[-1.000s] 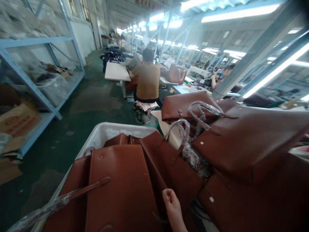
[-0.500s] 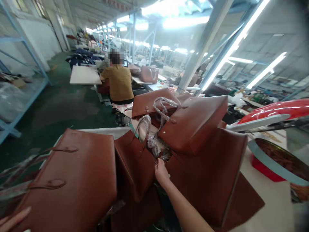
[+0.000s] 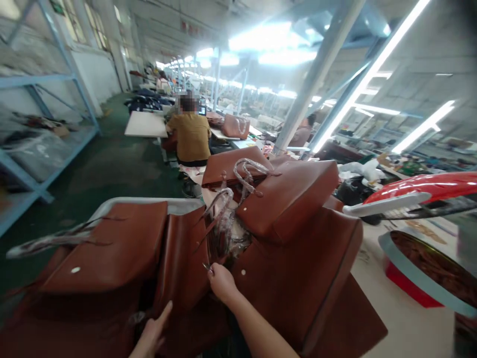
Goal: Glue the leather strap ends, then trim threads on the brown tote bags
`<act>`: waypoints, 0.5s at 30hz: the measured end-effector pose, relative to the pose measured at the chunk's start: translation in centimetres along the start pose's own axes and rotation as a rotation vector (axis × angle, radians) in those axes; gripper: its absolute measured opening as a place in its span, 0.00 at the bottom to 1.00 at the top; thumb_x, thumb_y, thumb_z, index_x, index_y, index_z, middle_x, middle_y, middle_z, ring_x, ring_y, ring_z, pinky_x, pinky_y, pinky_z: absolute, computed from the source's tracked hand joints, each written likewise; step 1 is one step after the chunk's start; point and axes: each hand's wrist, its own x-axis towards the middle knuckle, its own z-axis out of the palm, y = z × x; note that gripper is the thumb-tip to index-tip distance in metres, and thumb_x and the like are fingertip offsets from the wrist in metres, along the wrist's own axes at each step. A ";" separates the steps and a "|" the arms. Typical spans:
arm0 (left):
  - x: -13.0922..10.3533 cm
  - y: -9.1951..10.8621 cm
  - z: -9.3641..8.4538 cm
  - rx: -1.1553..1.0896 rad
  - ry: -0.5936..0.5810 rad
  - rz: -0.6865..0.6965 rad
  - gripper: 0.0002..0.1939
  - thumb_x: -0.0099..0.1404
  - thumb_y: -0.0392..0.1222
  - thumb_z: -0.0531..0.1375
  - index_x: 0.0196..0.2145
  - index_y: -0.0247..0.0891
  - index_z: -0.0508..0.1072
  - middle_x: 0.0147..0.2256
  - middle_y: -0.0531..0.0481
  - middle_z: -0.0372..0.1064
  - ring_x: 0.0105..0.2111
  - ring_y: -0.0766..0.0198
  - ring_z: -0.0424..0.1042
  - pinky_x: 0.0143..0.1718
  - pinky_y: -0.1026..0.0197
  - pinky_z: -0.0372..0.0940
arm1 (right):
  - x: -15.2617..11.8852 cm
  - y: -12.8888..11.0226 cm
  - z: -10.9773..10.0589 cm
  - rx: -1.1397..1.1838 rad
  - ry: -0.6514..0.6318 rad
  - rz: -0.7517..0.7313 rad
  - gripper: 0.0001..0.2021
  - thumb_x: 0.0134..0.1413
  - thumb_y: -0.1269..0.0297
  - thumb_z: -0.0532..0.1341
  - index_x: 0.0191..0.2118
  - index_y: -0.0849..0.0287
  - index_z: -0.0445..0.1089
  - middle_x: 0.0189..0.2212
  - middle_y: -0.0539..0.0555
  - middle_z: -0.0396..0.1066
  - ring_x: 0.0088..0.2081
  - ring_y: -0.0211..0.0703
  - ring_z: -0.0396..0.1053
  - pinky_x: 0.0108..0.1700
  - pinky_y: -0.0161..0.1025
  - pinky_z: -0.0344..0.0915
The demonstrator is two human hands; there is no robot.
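My right hand (image 3: 222,284) is closed on a small pointed metal tool (image 3: 207,268), whose tip sticks out past the fingers; its full shape is hidden. Just left of that tip, a brown leather handbag (image 3: 184,258) stands in the tray. My left hand (image 3: 152,332) has its index finger stretched out at this bag's lower side; whether it touches I cannot tell. Farther left lies another brown handbag (image 3: 122,248), its handles wrapped in clear plastic. To the right, more brown handbags (image 3: 288,199) lean in a pile, with plastic-wrapped handles (image 3: 225,219) hanging among them.
A pale tray rim (image 3: 141,200) runs behind the left bags. On the right table (image 3: 402,308) are a round tin (image 3: 428,263) and a red box (image 3: 410,286). A red and white object (image 3: 421,191) juts in above. A seated person (image 3: 192,139) works ahead, beside a blue rack (image 3: 40,79).
My left hand has come from the far left edge toward the middle. The left handbag has been let go and now leans back. My right hand has shifted left and down with the tool.
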 end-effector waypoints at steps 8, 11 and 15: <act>-6.7 -6.0 -2.4 -0.463 0.142 -0.008 0.18 0.52 0.44 0.61 0.42 0.38 0.70 0.27 0.47 0.75 0.38 0.50 0.75 0.40 0.53 0.70 | -11.1 3.0 -1.2 0.338 -0.018 -0.143 0.09 0.54 0.65 0.49 0.25 0.57 0.58 0.23 0.50 0.61 0.26 0.38 0.59 0.28 0.34 0.51; -10.3 -2.6 -4.7 -0.489 0.149 0.238 0.19 0.51 0.44 0.64 0.41 0.39 0.72 0.35 0.49 0.76 0.44 0.56 0.72 0.49 0.59 0.65 | -12.9 3.4 -2.3 0.535 -0.026 -0.151 0.12 0.53 0.57 0.50 0.23 0.57 0.54 0.21 0.46 0.52 0.24 0.36 0.53 0.27 0.34 0.51; -16.2 3.1 -7.5 -0.303 0.291 0.458 0.16 0.48 0.45 0.66 0.36 0.38 0.74 0.34 0.50 0.76 0.43 0.54 0.72 0.47 0.58 0.66 | -16.1 1.7 -4.3 0.766 -0.169 -0.123 0.15 0.53 0.50 0.50 0.28 0.57 0.57 0.20 0.44 0.49 0.20 0.33 0.47 0.22 0.32 0.48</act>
